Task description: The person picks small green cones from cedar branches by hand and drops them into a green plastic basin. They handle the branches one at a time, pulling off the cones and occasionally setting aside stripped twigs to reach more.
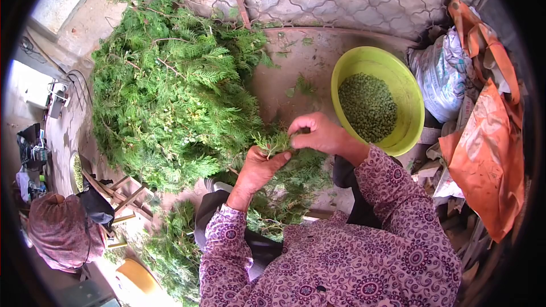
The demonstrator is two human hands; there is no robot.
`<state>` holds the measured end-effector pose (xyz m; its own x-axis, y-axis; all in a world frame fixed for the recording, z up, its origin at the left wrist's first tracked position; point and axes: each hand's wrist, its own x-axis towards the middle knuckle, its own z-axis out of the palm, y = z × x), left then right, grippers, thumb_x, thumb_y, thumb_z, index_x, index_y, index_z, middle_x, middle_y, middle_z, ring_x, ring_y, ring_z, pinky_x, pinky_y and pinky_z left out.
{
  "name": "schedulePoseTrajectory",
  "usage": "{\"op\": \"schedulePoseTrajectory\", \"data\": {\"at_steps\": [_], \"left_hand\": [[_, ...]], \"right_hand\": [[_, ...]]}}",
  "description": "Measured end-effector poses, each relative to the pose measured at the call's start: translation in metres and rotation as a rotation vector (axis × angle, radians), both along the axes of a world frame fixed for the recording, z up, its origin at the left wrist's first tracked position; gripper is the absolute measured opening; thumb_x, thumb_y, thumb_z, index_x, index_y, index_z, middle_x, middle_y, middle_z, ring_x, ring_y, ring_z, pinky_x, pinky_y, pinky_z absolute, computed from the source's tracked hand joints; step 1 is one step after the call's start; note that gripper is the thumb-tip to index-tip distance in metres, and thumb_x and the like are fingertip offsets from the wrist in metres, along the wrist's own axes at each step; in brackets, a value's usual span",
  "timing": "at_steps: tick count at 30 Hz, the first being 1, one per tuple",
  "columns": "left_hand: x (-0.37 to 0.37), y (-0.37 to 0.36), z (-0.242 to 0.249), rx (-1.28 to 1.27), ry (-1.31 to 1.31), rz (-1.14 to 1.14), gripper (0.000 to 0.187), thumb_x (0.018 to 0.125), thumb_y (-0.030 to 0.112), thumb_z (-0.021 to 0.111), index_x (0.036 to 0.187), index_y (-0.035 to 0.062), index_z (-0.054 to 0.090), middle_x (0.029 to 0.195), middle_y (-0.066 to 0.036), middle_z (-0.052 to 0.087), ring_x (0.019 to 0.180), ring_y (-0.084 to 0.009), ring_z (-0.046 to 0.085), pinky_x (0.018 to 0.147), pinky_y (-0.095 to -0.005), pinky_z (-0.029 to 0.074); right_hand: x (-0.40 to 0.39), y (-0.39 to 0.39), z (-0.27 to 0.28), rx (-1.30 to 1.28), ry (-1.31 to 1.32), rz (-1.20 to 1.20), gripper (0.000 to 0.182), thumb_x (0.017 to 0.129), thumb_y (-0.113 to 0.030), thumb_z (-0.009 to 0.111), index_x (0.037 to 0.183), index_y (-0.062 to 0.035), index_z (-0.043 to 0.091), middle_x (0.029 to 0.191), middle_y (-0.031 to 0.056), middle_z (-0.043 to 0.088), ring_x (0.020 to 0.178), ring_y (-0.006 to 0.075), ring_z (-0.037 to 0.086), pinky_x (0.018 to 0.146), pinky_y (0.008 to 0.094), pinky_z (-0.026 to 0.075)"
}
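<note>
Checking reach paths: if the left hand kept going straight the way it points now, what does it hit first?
The left hand points up and slightly right, fingers closed on a green sprig. Just beyond the sprig sits the right hand, so it would likely meet that first. Depth between the hands is unclear from this single view.

One round yellow-green plastic basin (412, 108) sits just right of the right hand (321, 135), filled with too many small green seeds (368, 106) to count. One large heap of green conifer branches (170, 85) lies left of the left hand (259, 169). Two hands share one green sprig (274, 142). One orange plastic sack (490, 153) lies far right.
</note>
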<state>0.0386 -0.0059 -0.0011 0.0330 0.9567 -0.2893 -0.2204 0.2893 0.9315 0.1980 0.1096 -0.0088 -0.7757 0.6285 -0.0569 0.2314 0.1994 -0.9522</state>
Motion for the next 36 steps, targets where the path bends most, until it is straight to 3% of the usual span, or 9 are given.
{"op": "schedulePoseTrajectory", "data": {"at_steps": [3,6,11,13,15,19,28,33,36], "left_hand": [[-0.002,-0.005,0.000,0.035,-0.005,-0.038,0.019,0.077,0.001,0.062,0.095,0.0048,0.061,0.087,-0.002,0.063,0.077,-0.0075,0.056,0.070,-0.0224,0.046],[-0.009,-0.011,0.000,0.038,-0.088,0.016,0.022,0.076,0.003,0.064,0.098,0.0046,0.061,0.091,-0.002,0.063,0.082,-0.0082,0.056,0.074,-0.0229,0.046],[-0.013,-0.014,0.002,-0.044,-0.274,0.143,0.024,0.073,0.002,0.067,0.094,0.0044,0.056,0.092,-0.005,0.062,0.087,-0.0149,0.058,0.078,-0.0261,0.046],[-0.013,-0.011,-0.004,-0.080,-0.277,0.157,0.027,0.073,0.001,0.067,0.095,0.0048,0.053,0.092,-0.007,0.061,0.088,-0.0171,0.059,0.079,-0.0274,0.046],[-0.013,-0.009,-0.005,-0.080,-0.312,0.205,0.029,0.072,0.002,0.067,0.097,0.0042,0.051,0.092,-0.007,0.061,0.089,-0.0175,0.058,0.080,-0.0282,0.046],[-0.007,-0.002,0.003,-0.120,-0.323,0.220,0.027,0.068,0.002,0.071,0.089,0.0041,0.054,0.089,-0.011,0.062,0.086,-0.0214,0.060,0.081,-0.0321,0.045],[-0.006,0.003,-0.006,-0.128,-0.245,0.184,0.027,0.074,0.004,0.066,0.097,0.0030,0.053,0.092,-0.006,0.061,0.081,-0.0118,0.056,0.074,-0.0243,0.046],[0.001,0.006,-0.011,-0.134,-0.278,0.258,0.024,0.074,0.004,0.066,0.096,0.0032,0.054,0.089,-0.005,0.060,0.080,-0.0118,0.056,0.072,-0.0246,0.046],[-0.001,0.007,-0.005,-0.128,-0.306,0.300,0.026,0.075,0.004,0.066,0.097,0.0028,0.053,0.089,-0.006,0.060,0.080,-0.0127,0.056,0.072,-0.0259,0.046]], "right_hand": [[0.014,0.024,0.011,-0.070,-0.036,-0.209,0.016,0.072,-0.009,0.060,0.086,-0.0018,0.060,0.071,0.0014,0.057,0.063,0.0053,0.049,0.053,0.0214,0.039],[0.037,0.045,0.022,-0.735,0.407,-0.263,0.018,0.073,-0.006,0.058,0.091,-0.0024,0.058,0.073,0.0022,0.056,0.060,0.0059,0.049,0.052,0.0200,0.038],[0.085,0.073,0.015,0.164,0.129,-0.631,0.022,0.073,-0.005,0.055,0.095,-0.0021,0.058,0.077,0.0068,0.058,0.062,0.0150,0.054,0.057,0.0230,0.043],[0.105,0.086,0.001,1.318,-0.568,-0.863,0.028,0.068,-0.006,0.059,0.096,-0.0073,0.060,0.079,0.0105,0.061,0.066,0.0238,0.057,0.061,0.0295,0.045],[0.108,0.081,0.002,1.265,-0.657,-0.840,0.032,0.067,-0.010,0.059,0.099,-0.0097,0.061,0.082,0.0149,0.062,0.073,0.0290,0.058,0.066,0.0318,0.046],[0.058,0.043,0.037,0.016,-0.188,-0.237,0.027,0.076,-0.014,0.055,0.100,0.0000,0.058,0.090,0.0117,0.061,0.084,0.0167,0.056,0.075,0.0281,0.044],[0.008,0.006,0.030,-0.174,0.030,0.253,0.020,0.077,-0.012,0.058,0.093,0.0009,0.057,0.078,0.0014,0.059,0.068,0.0078,0.052,0.062,0.0232,0.042],[0.001,-0.005,0.032,0.326,-0.117,-0.090,0.007,0.075,-0.005,0.057,0.081,-0.0017,0.057,0.070,-0.0009,0.056,0.063,0.0051,0.048,0.055,0.0210,0.040],[0.009,0.023,0.022,0.203,0.047,-0.379,0.008,0.076,-0.005,0.055,0.083,-0.0019,0.054,0.072,0.0021,0.056,0.060,0.0091,0.051,0.053,0.0211,0.041]]}}
